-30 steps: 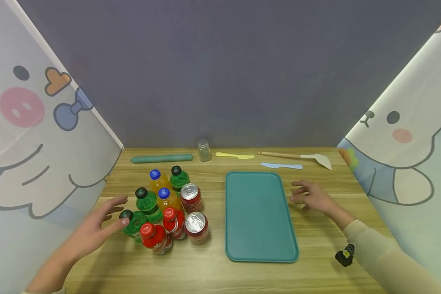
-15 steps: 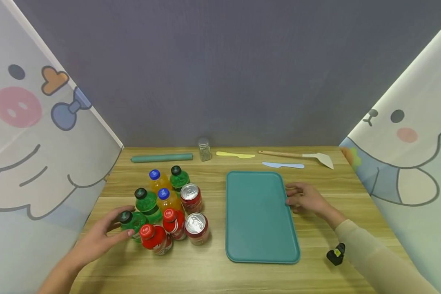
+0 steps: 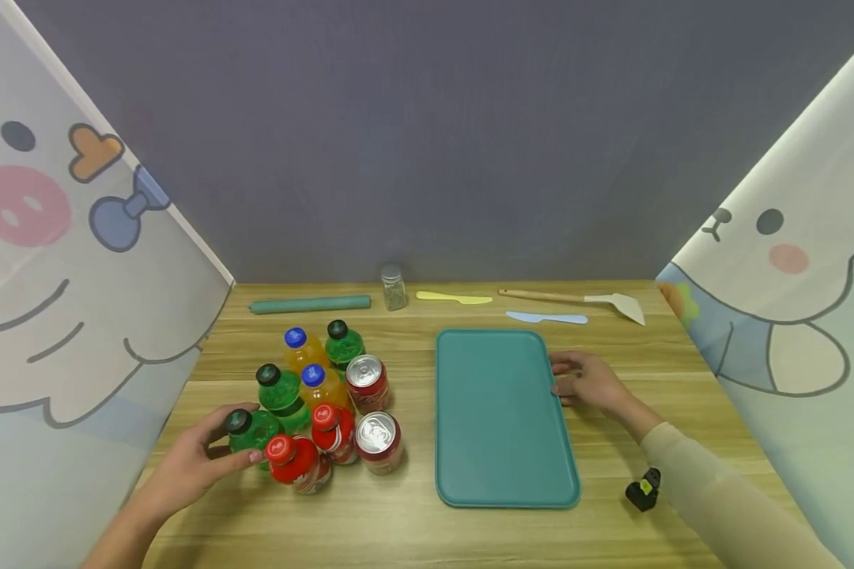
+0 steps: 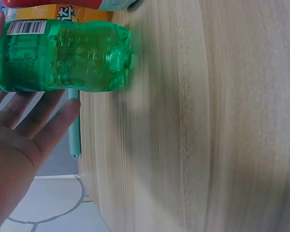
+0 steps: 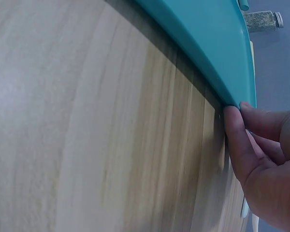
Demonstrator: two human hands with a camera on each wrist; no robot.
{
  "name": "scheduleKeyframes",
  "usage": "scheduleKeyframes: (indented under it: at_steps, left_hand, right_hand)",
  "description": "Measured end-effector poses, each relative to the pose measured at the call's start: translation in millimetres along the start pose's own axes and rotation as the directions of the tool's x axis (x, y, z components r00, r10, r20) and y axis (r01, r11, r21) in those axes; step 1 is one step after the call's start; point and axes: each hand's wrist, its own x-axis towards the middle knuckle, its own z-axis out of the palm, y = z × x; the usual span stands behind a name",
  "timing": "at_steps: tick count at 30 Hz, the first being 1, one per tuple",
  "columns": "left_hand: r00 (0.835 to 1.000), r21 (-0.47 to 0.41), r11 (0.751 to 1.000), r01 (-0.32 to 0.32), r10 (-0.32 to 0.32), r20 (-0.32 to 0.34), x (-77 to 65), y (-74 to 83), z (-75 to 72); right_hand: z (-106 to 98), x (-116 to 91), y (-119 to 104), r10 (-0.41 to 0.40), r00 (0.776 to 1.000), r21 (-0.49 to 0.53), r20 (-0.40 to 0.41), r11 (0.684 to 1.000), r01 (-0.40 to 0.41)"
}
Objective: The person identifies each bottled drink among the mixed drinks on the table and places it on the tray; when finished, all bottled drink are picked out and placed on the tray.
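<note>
On the left of the table, my left hand (image 3: 185, 466) reaches around the nearest green soda bottle (image 3: 252, 433), its thumb in front and fingers behind. The left wrist view shows that green bottle (image 4: 67, 55) between thumb and fingers, its label and barcode facing the camera. Over on the right, my right hand (image 3: 585, 383) pinches the right rim of a teal tray (image 3: 501, 419). Seen from the right wrist, the thumb lies on top of the tray's rim (image 5: 215, 72) and the index finger beneath it.
Beside the held bottle stand two more green bottles (image 3: 285, 395), two orange-drink bottles (image 3: 325, 389), two red bottles (image 3: 300, 466) and two red cans (image 3: 379, 454). Along the back lie a teal roll (image 3: 309, 304), a spice jar (image 3: 394, 291), yellow and blue knives (image 3: 546, 318) and a spatula (image 3: 622, 307).
My left hand has moved in from the left and closed around the nearest green bottle. My right hand has moved left to the tray's rim and taken hold of it.
</note>
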Motion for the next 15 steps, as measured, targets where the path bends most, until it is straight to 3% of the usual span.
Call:
scheduleKeyframes:
  at_steps: [15]
  left_hand:
    - [0.993,0.004,1.0,0.004,-0.003,-0.116,-5.2,0.5,3.4]
  right_hand:
    - [1.0,-0.7,0.8,0.0,1.0,0.006,-0.006,1.0,0.0]
